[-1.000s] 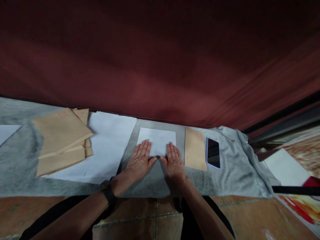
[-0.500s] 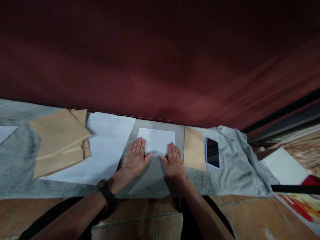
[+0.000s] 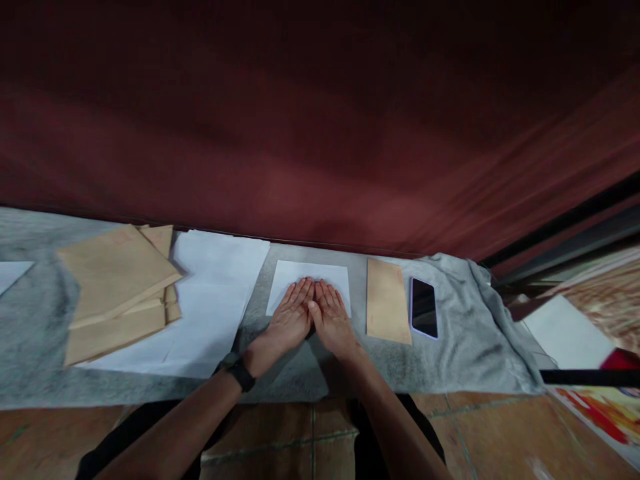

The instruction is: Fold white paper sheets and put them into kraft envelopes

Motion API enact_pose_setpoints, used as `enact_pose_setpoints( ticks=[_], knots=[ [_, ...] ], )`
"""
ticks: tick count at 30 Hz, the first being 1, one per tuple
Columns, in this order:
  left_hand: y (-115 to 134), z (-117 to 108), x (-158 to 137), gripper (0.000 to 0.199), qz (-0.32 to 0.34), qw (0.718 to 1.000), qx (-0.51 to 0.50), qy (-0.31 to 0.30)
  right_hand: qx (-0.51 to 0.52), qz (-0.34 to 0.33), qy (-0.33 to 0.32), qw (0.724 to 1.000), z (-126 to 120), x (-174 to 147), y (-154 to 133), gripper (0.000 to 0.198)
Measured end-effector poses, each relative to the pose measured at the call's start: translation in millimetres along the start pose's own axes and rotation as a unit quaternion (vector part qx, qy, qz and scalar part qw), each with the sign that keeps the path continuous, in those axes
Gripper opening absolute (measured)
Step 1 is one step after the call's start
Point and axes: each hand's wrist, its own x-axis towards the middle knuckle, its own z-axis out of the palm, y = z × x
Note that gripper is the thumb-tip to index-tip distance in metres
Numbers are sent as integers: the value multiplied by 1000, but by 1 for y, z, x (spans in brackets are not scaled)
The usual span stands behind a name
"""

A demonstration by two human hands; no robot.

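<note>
A small white sheet of paper (image 3: 285,273), seemingly folded, lies flat on the grey cloth in front of me. My left hand (image 3: 293,313) rests palm down on it, fingers stretched out. Right beside it, my right hand (image 3: 331,317) also lies flat on the paper, its thumb against the left hand. Both hands cover the lower middle of the sheet. To the right of the paper is a single brown envelope (image 3: 387,300). A pile of large white sheets (image 3: 215,293) lies to the left, partly under several brown envelopes (image 3: 120,273).
The grey cloth (image 3: 460,347) covers a long narrow surface against a dark red panel (image 3: 300,167). A phone (image 3: 424,308) lies right of the single envelope. Another white paper (image 3: 13,272) shows at the left edge. A white board-like piece (image 3: 567,330) sits at far right.
Both hands have slid inward over the white sheet from its left and right lower corners. They now lie side by side at its middle.
</note>
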Motion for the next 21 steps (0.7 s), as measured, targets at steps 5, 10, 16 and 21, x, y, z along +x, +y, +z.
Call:
enact_pose_setpoints(
  ticks=[5, 10, 16, 21],
  knots=[
    [-4, 6, 13, 59, -20, 1000, 8, -18, -2, 22, -3, 1000, 4, 11, 2, 61],
    [-7, 9, 24, 60, -36, 999, 11, -3, -12, 34, -2, 999, 6, 21, 6, 61],
    [-8, 4, 36, 59, -48, 999, 19, -11, -24, 56, -6, 998, 10, 32, 9, 59],
    [-10, 1, 39, 60, -55, 998, 27, -10, -44, 65, -1, 997, 12, 38, 9, 60]
  ],
)
